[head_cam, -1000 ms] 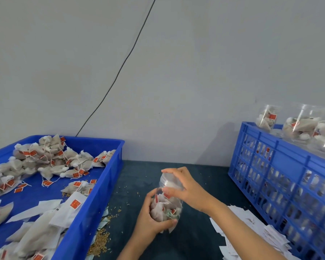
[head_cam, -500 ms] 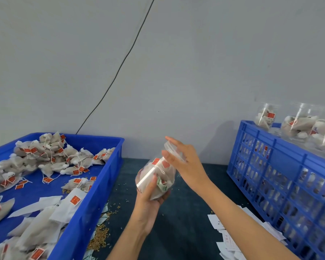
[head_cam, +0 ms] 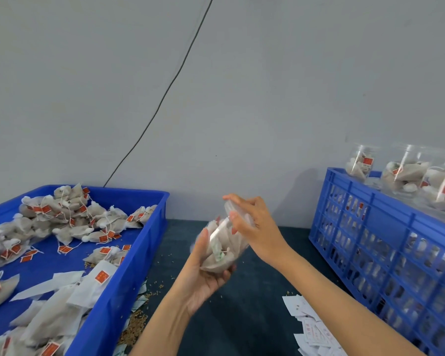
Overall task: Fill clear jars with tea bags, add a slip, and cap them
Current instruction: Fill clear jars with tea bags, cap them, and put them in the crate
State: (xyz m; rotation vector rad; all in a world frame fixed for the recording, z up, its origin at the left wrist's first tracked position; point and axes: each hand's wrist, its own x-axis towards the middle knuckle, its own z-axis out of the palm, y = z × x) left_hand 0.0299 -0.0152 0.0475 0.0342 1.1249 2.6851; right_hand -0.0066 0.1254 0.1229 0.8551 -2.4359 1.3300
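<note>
**Hidden, cropped and blurred parts**

The jar (head_cam: 222, 249) is smeared by motion blur, and its cap end is covered by the right hand (head_cam: 257, 227), so how the cap sits cannot be told. Its base is masked by the left hand (head_cam: 203, 276). The tray (head_cam: 129, 273) is cut off at the left and bottom edges, the crate (head_cam: 385, 242) at the right. The print on the slips (head_cam: 311, 327) cannot be read.
</note>
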